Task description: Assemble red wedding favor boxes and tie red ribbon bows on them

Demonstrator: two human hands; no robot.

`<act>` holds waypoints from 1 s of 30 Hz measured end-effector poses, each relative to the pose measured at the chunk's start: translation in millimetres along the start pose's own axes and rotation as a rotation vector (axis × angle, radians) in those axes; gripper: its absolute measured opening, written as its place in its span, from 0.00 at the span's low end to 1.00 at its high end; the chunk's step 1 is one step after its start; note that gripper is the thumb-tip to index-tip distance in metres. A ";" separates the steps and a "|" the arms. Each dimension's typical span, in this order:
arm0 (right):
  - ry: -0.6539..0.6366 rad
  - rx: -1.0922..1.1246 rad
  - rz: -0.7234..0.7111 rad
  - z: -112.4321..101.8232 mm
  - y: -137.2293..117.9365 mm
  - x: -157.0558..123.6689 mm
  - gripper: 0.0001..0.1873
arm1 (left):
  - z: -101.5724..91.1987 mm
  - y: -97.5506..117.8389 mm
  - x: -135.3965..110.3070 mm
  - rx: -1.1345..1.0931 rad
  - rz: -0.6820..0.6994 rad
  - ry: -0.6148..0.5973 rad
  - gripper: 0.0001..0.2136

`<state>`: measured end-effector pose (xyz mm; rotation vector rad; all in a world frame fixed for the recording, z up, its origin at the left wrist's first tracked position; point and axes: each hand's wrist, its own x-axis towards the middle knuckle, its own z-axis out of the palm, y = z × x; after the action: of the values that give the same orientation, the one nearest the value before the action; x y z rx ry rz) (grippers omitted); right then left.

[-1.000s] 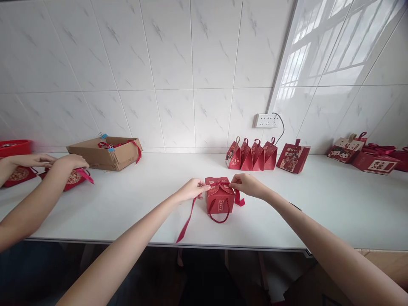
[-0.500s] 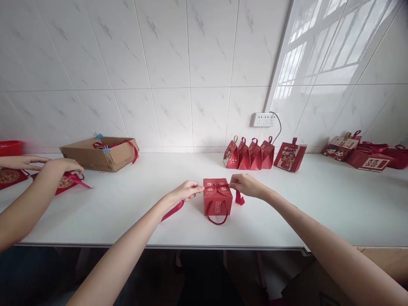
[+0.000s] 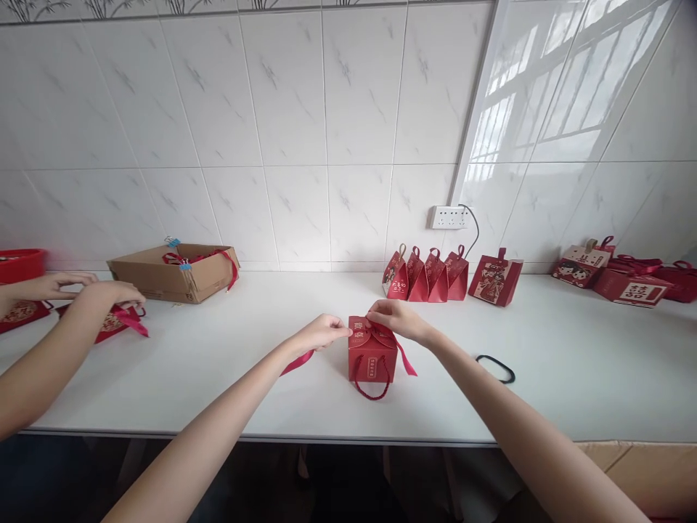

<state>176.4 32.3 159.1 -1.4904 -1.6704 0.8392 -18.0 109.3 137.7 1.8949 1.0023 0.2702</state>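
A small red gift box [image 3: 371,359] with a cord handle stands on the white counter [image 3: 245,363] in front of me. My left hand [image 3: 321,334] is closed at the box's top left edge, pinching one end of a red ribbon [image 3: 297,362] that trails back under my wrist. Fingers of my right hand [image 3: 395,319] are pinched over the box's top, holding the other ribbon end [image 3: 406,357], which hangs down the right side.
Several red gift bags [image 3: 430,274] and a larger one [image 3: 494,280] stand by the wall under a socket [image 3: 449,216]. More red boxes [image 3: 626,276] lie far right. A black loop [image 3: 495,368] lies right. A cardboard box [image 3: 174,270] sits left; another person's hands [image 3: 103,294] work on red packaging.
My right hand has moved left across the top of the box with its ribbon end. The view has tilted up slightly, and the black loop on the counter now shows.
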 end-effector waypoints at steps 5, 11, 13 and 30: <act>0.214 -0.027 -0.014 26.0 17.6 4.4 0.11 | -6.7 11.1 -11.8 0.100 0.062 -0.061 0.16; 0.243 -0.069 -0.068 33.3 20.4 -4.4 0.11 | -15.6 25.2 -17.0 0.223 0.110 -0.074 0.12; 0.248 -0.078 -0.055 32.8 20.8 -5.2 0.10 | -19.1 31.4 -17.3 0.266 0.117 -0.077 0.10; 0.296 -0.039 0.027 31.5 22.3 -7.2 0.08 | -13.0 75.1 -23.3 0.679 0.251 -0.019 0.02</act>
<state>161.4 27.7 123.1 -1.5814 -1.4561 0.5701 -0.4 83.8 211.2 2.6400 0.9072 0.0508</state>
